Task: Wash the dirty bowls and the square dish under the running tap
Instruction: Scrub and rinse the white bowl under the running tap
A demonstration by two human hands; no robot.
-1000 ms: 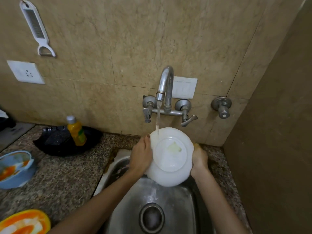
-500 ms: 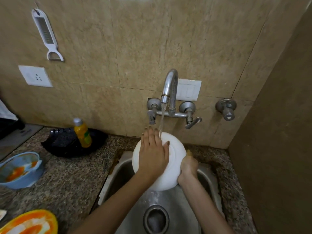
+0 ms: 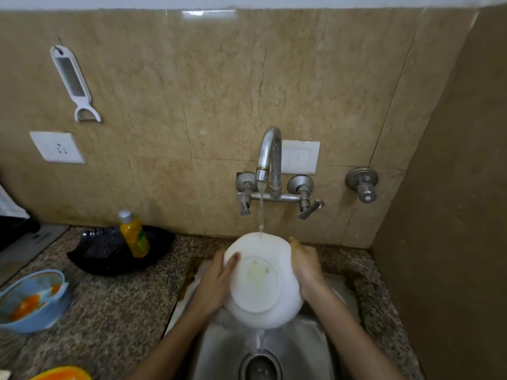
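We hold white bowl (image 3: 263, 281) straight below tap (image 3: 270, 160), over sink (image 3: 301, 352), tilted, underside toward us. Stream (image 3: 261, 215) strikes bowl's far edge, side nearest tap. Yellowish smear (image 3: 257, 271) sits mid-base, below strike point. Left hand (image 3: 214, 286) clasps bowl's left side, thumb on base. Right hand (image 3: 306, 266) clasps right side, fingers hidden behind. We judge smear nearer left thumb: left rubs, right steadies. 2 dirty pieces lie well left of tap: blue bowl (image 3: 33, 300), orange dish (image 3: 63, 375).
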